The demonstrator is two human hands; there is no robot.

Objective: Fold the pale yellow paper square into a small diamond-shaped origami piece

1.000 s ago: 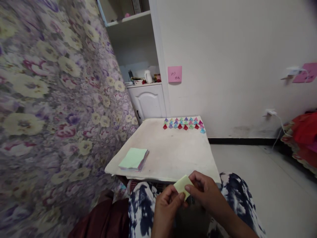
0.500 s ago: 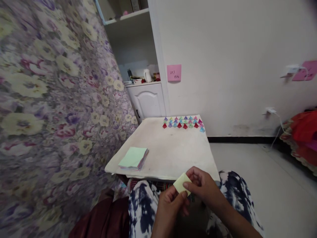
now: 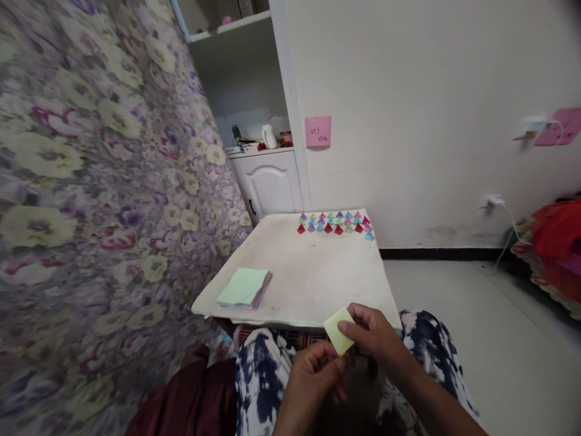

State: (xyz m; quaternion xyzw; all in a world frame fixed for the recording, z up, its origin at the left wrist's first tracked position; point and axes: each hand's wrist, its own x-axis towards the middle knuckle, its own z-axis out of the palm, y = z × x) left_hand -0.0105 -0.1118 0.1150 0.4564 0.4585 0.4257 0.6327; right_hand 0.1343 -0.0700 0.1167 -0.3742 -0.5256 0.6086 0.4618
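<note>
Over our lap, before the bench (image 3: 318, 284), our left hand (image 3: 313, 378) and right hand (image 3: 370, 333) pinched one yellow paper (image 3: 339, 330), mid-fold we judged; farther off, a stack (image 3: 245, 289) waited, and many folded pieces (image 3: 336, 223) stood finished.

A single head-worn camera looks forward and steeply down from just above the seated person's lap, close over the near edge of the white desk (image 3: 313, 278), facing across it to the wall beyond, with the flowered bedspread (image 3: 91, 200) left of the desk.
</note>
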